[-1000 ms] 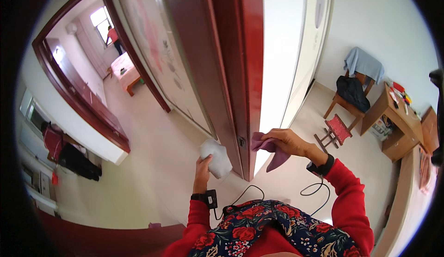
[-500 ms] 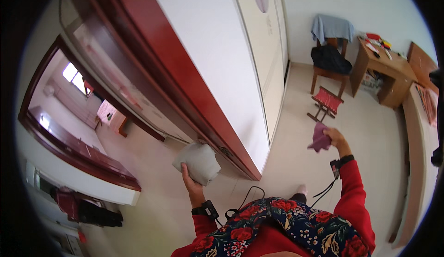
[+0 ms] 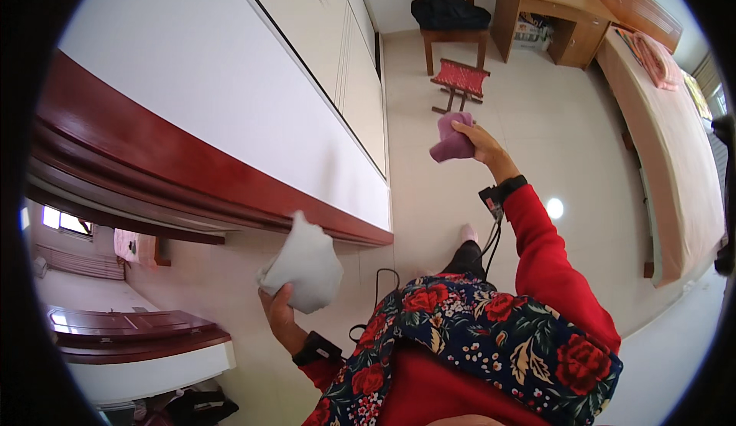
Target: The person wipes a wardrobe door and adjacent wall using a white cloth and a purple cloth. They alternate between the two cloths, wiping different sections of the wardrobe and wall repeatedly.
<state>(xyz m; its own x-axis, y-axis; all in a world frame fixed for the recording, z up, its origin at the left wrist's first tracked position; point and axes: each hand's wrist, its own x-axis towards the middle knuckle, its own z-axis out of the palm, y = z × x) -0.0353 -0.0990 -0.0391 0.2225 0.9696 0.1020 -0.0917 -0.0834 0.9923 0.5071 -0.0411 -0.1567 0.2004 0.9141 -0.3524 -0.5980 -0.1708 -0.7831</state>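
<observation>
My left hand point(image 3: 282, 317) is closed on a pale grey cloth point(image 3: 308, 269), folded thick, with one corner sticking up beside the dark red door frame. Farther forward and to the right, my right hand point(image 3: 481, 141) grips a crumpled mauve cloth point(image 3: 454, 136) between thumb and fingers. That cloth hangs in the air over the tiled floor, short of a small folding stool point(image 3: 461, 78) with a red woven seat. Both cloths are clear of any surface, though the grey one overlaps the door frame's lower end in the picture.
To my left runs the dark red door frame point(image 3: 192, 173) with a white wall beyond. Ahead stand a wooden chair point(image 3: 452, 37) holding dark clothing and a wooden desk point(image 3: 556, 4). A bed point(image 3: 652, 150) lines the right side. One foot point(image 3: 468, 233) shows on the floor.
My view has turned right into the room, and more of the bed shows. The door frame has swung lower left. Both hands keep their cloths; the grey one now shows a raised corner.
</observation>
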